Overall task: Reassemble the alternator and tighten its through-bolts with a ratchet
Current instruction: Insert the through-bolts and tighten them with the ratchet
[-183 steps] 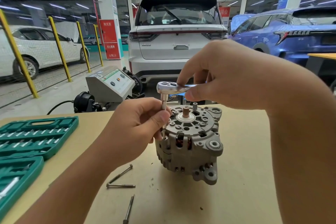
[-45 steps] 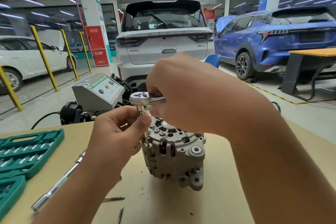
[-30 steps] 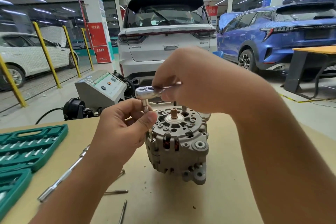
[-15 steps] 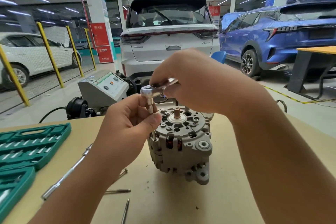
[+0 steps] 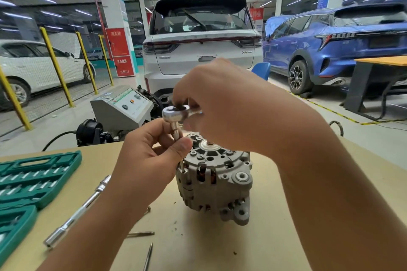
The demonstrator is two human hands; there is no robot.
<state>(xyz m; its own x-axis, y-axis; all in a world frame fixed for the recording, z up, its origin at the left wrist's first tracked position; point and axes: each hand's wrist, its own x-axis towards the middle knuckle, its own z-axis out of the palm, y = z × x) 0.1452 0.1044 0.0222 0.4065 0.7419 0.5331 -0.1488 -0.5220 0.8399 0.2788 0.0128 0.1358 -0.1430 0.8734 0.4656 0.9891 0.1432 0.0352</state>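
Ratchet (image 5: 176,114) head lower, nearer alternator (image 5: 214,180)

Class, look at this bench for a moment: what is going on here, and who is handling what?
A person is bolting an alternator together on a workbench. The right hand grips the ratchet handle, while the left hand pinches the socket shaft below its head, steadying it over a bolt at the alternator's edge. Loose bolts and an extension bar lie on the bench beside a green tool case.
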